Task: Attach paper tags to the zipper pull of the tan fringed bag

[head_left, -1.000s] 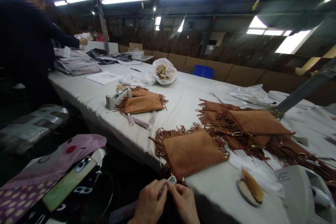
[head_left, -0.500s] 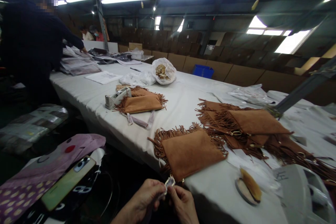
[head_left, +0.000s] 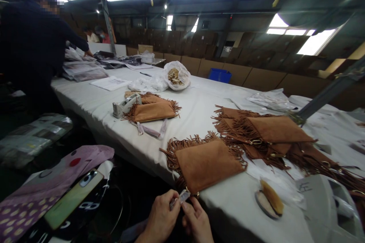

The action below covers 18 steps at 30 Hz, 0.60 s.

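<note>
At the table's front edge lies a brown fringed suede bag (head_left: 209, 165), flat, with small gold-coloured metal fittings at its near corner. Just below that corner, my left hand (head_left: 163, 212) is closed, pinching a small, shiny, clear plastic piece (head_left: 184, 196). My right hand (head_left: 197, 218) is closed beside it, thumb and fingertips at the lower end of the same piece. Whether the plastic is fixed to the bag's fitting cannot be made out.
More brown fringed bags (head_left: 281, 131) are piled to the right. Further left sit a tape dispenser (head_left: 127, 105) and another bag (head_left: 155, 111). A brush (head_left: 270, 199) and a larger grey dispenser (head_left: 327, 207) stand at right. A phone (head_left: 74, 199) lies on cloth at left; a person (head_left: 37, 41) stands beyond.
My left hand has turned and shifted slightly right, its back now facing up more. The plastic piece looks straighter between my fingers. The bag stays where it was.
</note>
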Available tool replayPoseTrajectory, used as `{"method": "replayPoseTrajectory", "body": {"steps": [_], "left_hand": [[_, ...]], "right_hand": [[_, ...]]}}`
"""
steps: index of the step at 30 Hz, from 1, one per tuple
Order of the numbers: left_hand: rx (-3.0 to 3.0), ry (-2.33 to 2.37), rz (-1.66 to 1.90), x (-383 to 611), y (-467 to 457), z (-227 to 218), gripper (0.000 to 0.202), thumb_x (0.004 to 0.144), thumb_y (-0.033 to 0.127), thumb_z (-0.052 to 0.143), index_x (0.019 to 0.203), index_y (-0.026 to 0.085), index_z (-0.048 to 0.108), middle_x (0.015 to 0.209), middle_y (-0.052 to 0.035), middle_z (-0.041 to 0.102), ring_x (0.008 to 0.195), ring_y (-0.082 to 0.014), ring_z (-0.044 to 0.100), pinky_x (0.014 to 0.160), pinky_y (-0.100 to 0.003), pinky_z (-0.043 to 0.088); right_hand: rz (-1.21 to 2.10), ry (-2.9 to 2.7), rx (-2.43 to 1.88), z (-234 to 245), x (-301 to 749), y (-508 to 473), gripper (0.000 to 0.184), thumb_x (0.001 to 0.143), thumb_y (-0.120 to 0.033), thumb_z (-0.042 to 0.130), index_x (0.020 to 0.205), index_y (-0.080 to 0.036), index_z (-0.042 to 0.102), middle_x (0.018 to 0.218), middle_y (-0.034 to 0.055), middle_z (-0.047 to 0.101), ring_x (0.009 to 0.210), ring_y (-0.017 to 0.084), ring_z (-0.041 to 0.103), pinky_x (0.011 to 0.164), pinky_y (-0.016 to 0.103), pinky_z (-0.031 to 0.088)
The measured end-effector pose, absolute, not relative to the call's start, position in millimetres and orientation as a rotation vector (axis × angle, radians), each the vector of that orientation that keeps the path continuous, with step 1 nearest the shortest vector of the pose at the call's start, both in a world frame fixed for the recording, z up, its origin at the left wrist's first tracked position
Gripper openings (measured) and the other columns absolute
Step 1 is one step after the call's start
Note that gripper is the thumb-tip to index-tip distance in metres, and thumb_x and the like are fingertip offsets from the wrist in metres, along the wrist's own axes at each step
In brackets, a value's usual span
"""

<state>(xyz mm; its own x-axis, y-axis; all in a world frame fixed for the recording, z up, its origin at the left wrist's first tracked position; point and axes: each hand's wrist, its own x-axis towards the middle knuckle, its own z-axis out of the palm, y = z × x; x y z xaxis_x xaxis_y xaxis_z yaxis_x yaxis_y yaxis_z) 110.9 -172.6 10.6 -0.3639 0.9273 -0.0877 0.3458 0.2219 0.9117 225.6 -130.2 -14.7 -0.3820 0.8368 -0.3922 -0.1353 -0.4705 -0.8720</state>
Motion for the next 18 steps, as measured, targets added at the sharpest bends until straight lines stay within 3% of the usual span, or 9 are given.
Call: {"method": "replayPoseTrajectory", "body": {"steps": [2, 6, 11, 15, 18], "left_hand": [[1.083, 1.725, 1.177, 112.6, -173.1, 9.0, 0.016, 0.084, 0.036, 0.052, 0.088, 0.021, 0.055, 0.063, 0.0000, 0.066, 0.057, -0.0153, 0.059, 0.054, -0.024, 0.036], [0.772, 1.357, 1.289, 111.0, -172.3, 4.2, 0.041, 0.079, 0.048, 0.061, 0.100, 0.022, 0.037, 0.054, 0.0065, 0.059, 0.035, -0.0075, 0.040, 0.038, -0.019, 0.023], [0.443, 0.772, 1.095, 97.5, -172.3, 12.6, 0.043, 0.072, 0.041, 0.074, 0.095, 0.018, 0.046, 0.059, 0.0039, 0.059, 0.034, -0.0008, 0.033, 0.038, -0.016, 0.018], [0.427, 0.727, 1.271, 77.1, -166.1, 20.3, 0.045, 0.072, 0.040, 0.075, 0.100, 0.016, 0.049, 0.060, 0.0037, 0.059, 0.032, 0.0016, 0.030, 0.037, -0.016, 0.014], [0.479, 0.900, 1.429, 55.9, -155.7, 22.3, 0.053, 0.073, 0.037, 0.074, 0.110, 0.020, 0.041, 0.062, 0.0024, 0.064, 0.033, 0.0004, 0.034, 0.038, -0.014, 0.016]], "right_hand": [[1.948, -0.937, -1.100, -15.1, 222.0, -130.2, 0.061, 0.055, -0.053, 0.083, 0.097, -0.017, 0.056, 0.044, -0.0090, 0.046, 0.035, 0.003, 0.031, 0.034, 0.013, 0.019], [2.163, -0.758, -0.947, -6.2, 226.3, -128.6, 0.048, 0.063, -0.045, 0.081, 0.095, -0.016, 0.061, 0.049, -0.0082, 0.045, 0.038, 0.001, 0.027, 0.036, 0.013, 0.019], [2.338, -0.620, -0.732, 20.3, 227.4, -128.0, 0.040, 0.068, -0.047, 0.078, 0.090, -0.016, 0.067, 0.055, -0.0067, 0.048, 0.040, 0.000, 0.029, 0.042, 0.013, 0.029], [2.276, -0.967, -0.845, 34.0, 227.4, -123.9, 0.048, 0.068, -0.050, 0.075, 0.103, -0.019, 0.065, 0.083, 0.0040, 0.066, 0.039, 0.003, 0.045, 0.035, 0.016, 0.023], [2.035, -1.279, -1.099, 24.7, 242.7, -117.2, 0.063, 0.067, -0.055, 0.073, 0.115, -0.016, 0.060, 0.079, 0.0070, 0.069, 0.038, 0.010, 0.053, 0.033, 0.019, 0.023]]}}
